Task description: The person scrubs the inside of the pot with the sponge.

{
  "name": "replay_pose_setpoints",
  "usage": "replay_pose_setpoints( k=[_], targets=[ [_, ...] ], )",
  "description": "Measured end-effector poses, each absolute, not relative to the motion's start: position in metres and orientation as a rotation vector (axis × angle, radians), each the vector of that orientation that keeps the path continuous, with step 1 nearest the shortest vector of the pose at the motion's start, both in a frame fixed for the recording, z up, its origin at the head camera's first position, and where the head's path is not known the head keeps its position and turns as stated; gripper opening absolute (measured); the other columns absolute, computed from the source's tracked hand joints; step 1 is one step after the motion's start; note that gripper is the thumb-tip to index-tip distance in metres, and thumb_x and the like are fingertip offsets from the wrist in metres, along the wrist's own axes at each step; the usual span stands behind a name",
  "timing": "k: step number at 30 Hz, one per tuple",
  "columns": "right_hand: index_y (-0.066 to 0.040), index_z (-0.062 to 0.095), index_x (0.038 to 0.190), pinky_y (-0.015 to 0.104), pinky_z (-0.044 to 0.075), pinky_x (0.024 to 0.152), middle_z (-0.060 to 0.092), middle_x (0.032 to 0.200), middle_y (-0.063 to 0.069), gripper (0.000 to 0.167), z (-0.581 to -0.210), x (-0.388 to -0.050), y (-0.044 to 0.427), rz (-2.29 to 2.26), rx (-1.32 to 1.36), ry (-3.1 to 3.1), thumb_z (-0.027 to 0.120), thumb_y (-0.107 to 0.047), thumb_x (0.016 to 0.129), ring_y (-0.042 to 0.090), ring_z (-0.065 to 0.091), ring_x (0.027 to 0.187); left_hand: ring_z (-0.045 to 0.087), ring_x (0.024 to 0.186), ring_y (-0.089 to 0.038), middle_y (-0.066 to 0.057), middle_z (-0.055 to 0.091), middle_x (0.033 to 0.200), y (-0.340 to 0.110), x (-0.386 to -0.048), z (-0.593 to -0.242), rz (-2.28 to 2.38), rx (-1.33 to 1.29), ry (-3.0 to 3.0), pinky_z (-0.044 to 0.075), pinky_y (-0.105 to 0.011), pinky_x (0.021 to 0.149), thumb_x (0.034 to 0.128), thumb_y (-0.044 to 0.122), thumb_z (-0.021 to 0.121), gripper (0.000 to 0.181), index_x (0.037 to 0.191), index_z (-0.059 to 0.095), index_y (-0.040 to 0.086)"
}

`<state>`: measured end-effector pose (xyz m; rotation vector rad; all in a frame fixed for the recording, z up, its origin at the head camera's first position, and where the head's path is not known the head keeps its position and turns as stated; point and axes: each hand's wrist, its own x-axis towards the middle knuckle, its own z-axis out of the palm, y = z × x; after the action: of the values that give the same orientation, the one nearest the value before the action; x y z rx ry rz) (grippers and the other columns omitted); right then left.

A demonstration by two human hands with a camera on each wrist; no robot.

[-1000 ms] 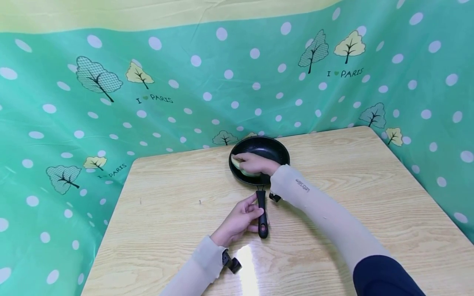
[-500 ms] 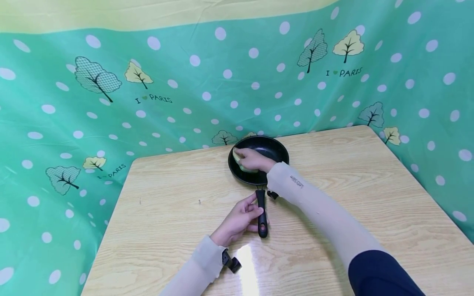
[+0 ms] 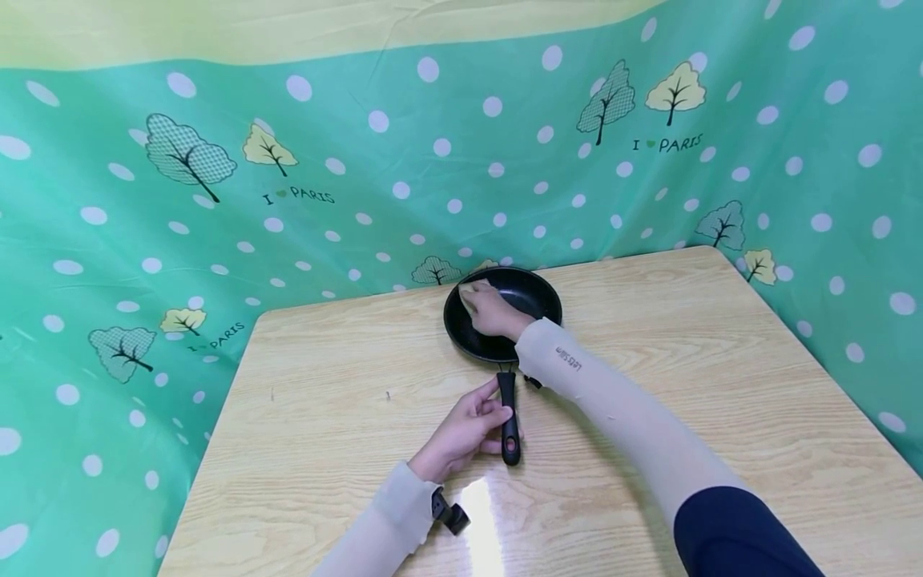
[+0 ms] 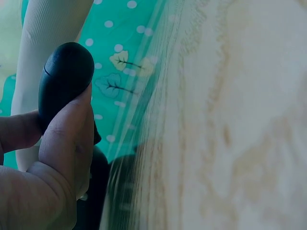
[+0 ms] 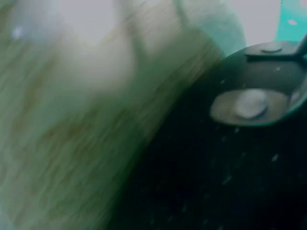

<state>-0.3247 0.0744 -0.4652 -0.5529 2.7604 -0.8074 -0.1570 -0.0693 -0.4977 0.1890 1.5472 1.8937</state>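
Handle (image 3: 509, 429) and left hand (image 3: 465, 429) meet with thumb and fingers pinching — likely to stop the black pan (image 3: 537, 303) sliding. The right hand (image 3: 492, 311) reaches inside the pan's far-left wall, fingers curled round a pale pad (image 3: 468, 288) mostly hidden beneath them, perhaps for even pressure. The pan sits near the far edge of a wood-grain tabletop (image 3: 324, 401); green dotted cloth (image 3: 404, 96), printed with trees, hangs behind and around.
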Motion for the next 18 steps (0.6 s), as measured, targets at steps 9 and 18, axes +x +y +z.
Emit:
replay_pose_setpoints(
  k=[9, 18],
  targets=[
    [-0.003, 0.039, 0.162, 0.066, 0.027, 0.125, 0.021, 0.171, 0.024, 0.060, -0.4681, -0.3223, 0.0772, -0.608, -0.559, 2.844, 0.049, 0.003, 0.103, 0.043, 0.012, 0.159, 0.075, 0.093, -0.027, -0.013, 0.062, 0.109, -0.0687, -0.1572, -0.4987, 1.880, 0.201, 1.559, 0.068, -0.038, 0.074, 0.1090, 0.000, 0.051, 0.070, 0.169, 0.015, 0.005],
    [-0.003, 0.045, 0.159, 0.064, 0.036, 0.122, 0.028, 0.169, 0.019, 0.059, -0.4728, -0.3214, 0.0812, -0.258, -0.621, 2.958, 0.058, -0.001, 0.102, 0.038, 0.021, 0.157, 0.075, 0.092, -0.027, -0.013, 0.061, 0.109, -0.0671, -0.1566, -0.4985, 1.891, 0.192, 1.566, 0.068, -0.038, 0.073, 0.1087, 0.000, 0.051, 0.071, 0.169, 0.014, 0.004]
  ],
)
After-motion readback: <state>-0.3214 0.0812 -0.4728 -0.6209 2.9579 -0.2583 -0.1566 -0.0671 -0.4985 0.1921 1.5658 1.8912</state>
